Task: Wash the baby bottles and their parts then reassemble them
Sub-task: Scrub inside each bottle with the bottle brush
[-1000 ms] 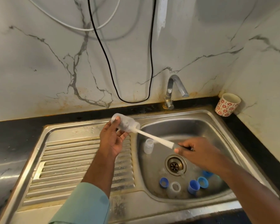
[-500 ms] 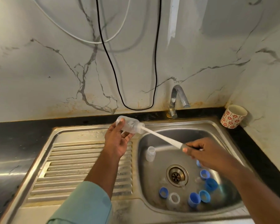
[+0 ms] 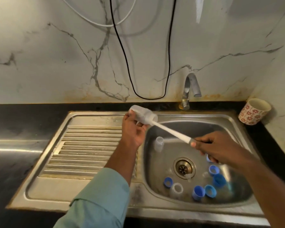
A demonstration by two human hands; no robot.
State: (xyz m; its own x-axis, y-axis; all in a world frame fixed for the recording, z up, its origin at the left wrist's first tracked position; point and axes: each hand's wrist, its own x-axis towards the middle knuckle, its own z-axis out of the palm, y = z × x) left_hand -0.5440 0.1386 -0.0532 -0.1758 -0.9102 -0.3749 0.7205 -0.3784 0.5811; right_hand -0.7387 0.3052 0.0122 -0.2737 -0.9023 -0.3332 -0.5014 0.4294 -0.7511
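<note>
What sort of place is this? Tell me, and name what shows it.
Most likely a home kitchen wash-up spot: a steel sink with a ribbed drainboard, a wall tap on a marble-look backsplash, and a patterned cup on the dark counter.

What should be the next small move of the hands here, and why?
Probably work the brush in and out: its head sits inside the bottle gripped by the left hand, the right hand holds the handle, and other parts wait in the sink.
</note>
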